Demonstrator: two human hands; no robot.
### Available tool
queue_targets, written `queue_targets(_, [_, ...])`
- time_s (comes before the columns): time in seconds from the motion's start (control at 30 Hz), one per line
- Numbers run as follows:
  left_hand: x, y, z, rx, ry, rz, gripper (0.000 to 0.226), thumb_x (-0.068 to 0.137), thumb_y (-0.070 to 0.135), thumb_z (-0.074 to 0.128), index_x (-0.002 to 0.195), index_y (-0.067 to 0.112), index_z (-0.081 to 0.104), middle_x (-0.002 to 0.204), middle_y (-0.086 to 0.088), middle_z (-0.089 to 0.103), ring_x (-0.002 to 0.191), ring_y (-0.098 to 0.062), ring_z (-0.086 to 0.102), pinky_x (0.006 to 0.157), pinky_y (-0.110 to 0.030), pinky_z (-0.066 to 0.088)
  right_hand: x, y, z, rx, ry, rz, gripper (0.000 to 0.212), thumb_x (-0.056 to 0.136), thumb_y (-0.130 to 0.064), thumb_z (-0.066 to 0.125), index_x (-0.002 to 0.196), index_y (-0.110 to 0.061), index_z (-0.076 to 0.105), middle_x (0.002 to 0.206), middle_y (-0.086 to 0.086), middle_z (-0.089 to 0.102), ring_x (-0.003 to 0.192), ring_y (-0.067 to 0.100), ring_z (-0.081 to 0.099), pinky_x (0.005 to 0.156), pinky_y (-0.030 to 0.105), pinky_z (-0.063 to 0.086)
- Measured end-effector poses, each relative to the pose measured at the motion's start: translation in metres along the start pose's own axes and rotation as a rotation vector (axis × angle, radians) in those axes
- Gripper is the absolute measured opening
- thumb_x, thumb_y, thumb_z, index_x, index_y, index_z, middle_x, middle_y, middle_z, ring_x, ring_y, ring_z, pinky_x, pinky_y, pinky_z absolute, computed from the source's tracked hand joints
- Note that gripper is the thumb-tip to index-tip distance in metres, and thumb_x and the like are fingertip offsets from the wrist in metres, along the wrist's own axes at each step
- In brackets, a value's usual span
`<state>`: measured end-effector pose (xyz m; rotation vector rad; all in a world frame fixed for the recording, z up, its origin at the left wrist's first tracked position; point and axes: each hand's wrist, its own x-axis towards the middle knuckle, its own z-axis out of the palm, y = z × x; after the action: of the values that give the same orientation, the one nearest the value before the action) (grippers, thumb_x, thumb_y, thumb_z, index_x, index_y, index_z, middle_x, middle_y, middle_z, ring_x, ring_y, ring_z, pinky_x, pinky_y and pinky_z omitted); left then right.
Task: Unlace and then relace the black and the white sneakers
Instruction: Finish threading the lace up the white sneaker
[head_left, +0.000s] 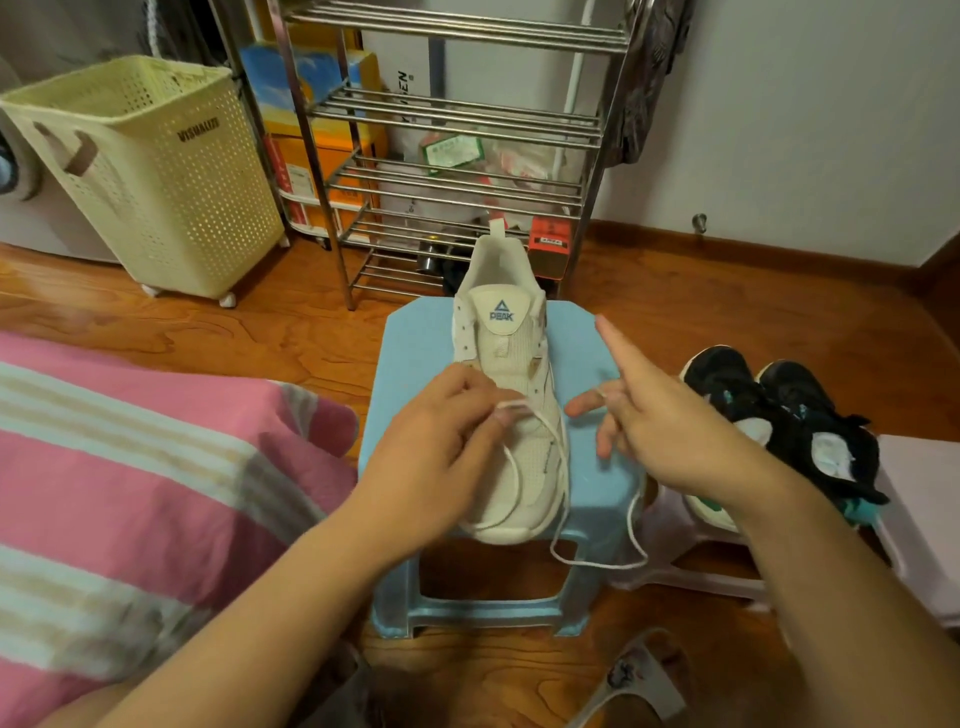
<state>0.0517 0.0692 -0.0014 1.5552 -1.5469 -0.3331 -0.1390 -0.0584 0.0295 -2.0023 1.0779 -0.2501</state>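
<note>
Left fingers pinch the white lace right at the sneaker's lower eyelets, probably to steer the tip through. The right hand pinches the other run with its index finger sticking out, likely keeping it taut. The white sneaker sits mid-stool, toe toward the near edge, mostly unlaced; the black sneakers wait on the pale stool beside it.
</note>
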Motion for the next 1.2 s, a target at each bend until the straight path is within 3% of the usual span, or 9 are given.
queue_targets(0.13, [0.007, -0.001, -0.004, -0.364, 0.352, -0.498, 0.024, 0.105, 0.025, 0.053, 0.099, 0.034, 0.074, 0.073, 0.021, 0.062, 0.068, -0.003, 0.056, 0.062, -0.023, 0.046, 0.005, -0.01, 0.001, -0.018, 0.23, -0.061, 0.024, 0.103, -0.007, 0.045, 0.108, -0.023, 0.061, 0.092, -0.004, 0.074, 0.055, 0.013, 0.067, 0.05, 0.024, 0.051])
queue_targets(0.23, [0.009, -0.007, -0.01, -0.54, 0.28, -0.8, 0.022, 0.105, 0.02, 0.05, 0.105, 0.017, 0.071, 0.052, 0.011, 0.041, 0.045, -0.008, 0.033, 0.041, -0.023, 0.027, 0.004, -0.024, 0.004, 0.1, 0.333, -0.172, 0.021, 0.098, -0.006, 0.057, 0.091, -0.023, 0.068, 0.084, -0.003, 0.074, 0.058, 0.012, 0.067, 0.05, 0.016, 0.045])
queue_targets(0.33, [0.006, 0.003, -0.012, -0.606, 0.234, -0.801, 0.014, 0.103, 0.018, 0.053, 0.095, 0.014, 0.065, 0.05, 0.008, 0.037, 0.042, -0.009, 0.03, 0.039, -0.022, 0.025, -0.002, -0.038, 0.02, 0.08, 0.332, -0.224, 0.019, 0.093, -0.01, 0.067, 0.092, -0.028, 0.073, 0.083, -0.009, 0.067, 0.063, 0.004, 0.063, 0.056, 0.013, 0.047])
queue_targets(0.5, [0.0, 0.025, -0.009, -0.936, 0.222, -0.682, 0.015, 0.096, 0.018, 0.065, 0.097, 0.008, 0.076, 0.05, 0.008, 0.037, 0.041, -0.005, 0.025, 0.038, -0.018, 0.023, -0.005, -0.065, 0.055, 0.569, 0.313, -0.144, 0.017, 0.09, -0.007, 0.072, 0.1, -0.018, 0.065, 0.076, 0.005, 0.071, 0.06, 0.012, 0.068, 0.055, 0.022, 0.052])
queue_targets(0.73, [-0.006, 0.02, -0.009, -1.383, 0.126, -0.921, 0.02, 0.1, 0.015, 0.055, 0.108, 0.004, 0.071, 0.063, 0.001, 0.046, 0.038, -0.001, 0.019, 0.031, -0.013, 0.014, -0.012, -0.077, 0.09, 0.341, 0.461, -0.242, 0.02, 0.083, -0.011, 0.081, 0.081, -0.022, 0.064, 0.07, -0.004, 0.068, 0.066, 0.015, 0.07, 0.062, 0.032, 0.059])
queue_targets(0.83, [-0.005, 0.02, -0.012, -1.562, 0.083, -0.914, 0.026, 0.096, 0.019, 0.057, 0.112, 0.009, 0.074, 0.068, 0.0, 0.044, 0.037, -0.004, 0.014, 0.032, -0.013, 0.012, -0.007, -0.08, 0.085, 0.509, 0.401, -0.15, 0.014, 0.086, -0.01, 0.078, 0.083, -0.015, 0.064, 0.068, 0.003, 0.071, 0.06, 0.016, 0.071, 0.058, 0.027, 0.057])
queue_targets(1.0, [-0.003, 0.022, -0.015, -1.451, 0.109, -0.849, 0.016, 0.097, 0.018, 0.057, 0.093, 0.014, 0.073, 0.063, -0.002, 0.047, 0.034, -0.001, 0.024, 0.03, -0.012, 0.017, -0.007, -0.08, 0.078, 0.889, 0.194, 0.076, 0.008, 0.088, -0.007, 0.073, 0.09, -0.006, 0.065, 0.075, 0.013, 0.073, 0.063, 0.019, 0.072, 0.059, 0.024, 0.057])
queue_targets(1.1, [0.002, 0.01, -0.027, -0.971, 0.163, -0.752, 0.016, 0.1, 0.017, 0.059, 0.093, 0.014, 0.073, 0.072, -0.001, 0.064, 0.038, -0.003, 0.028, 0.034, -0.014, 0.024, -0.002, -0.068, 0.058, 0.429, 0.233, -0.077, 0.003, 0.092, -0.016, 0.071, 0.091, -0.018, 0.073, 0.08, -0.002, 0.076, 0.074, 0.007, 0.072, 0.069, 0.018, 0.056])
queue_targets(1.2, [0.006, -0.006, -0.032, -0.382, 0.178, -0.609, 0.016, 0.098, 0.017, 0.065, 0.093, 0.023, 0.079, 0.066, 0.017, 0.067, 0.041, 0.001, 0.046, 0.043, -0.011, 0.031, 0.009, -0.052, 0.042, -0.091, 0.365, -0.164, 0.013, 0.094, -0.021, 0.069, 0.1, -0.029, 0.077, 0.089, -0.02, 0.065, 0.083, -0.007, 0.059, 0.073, -0.003, 0.038])
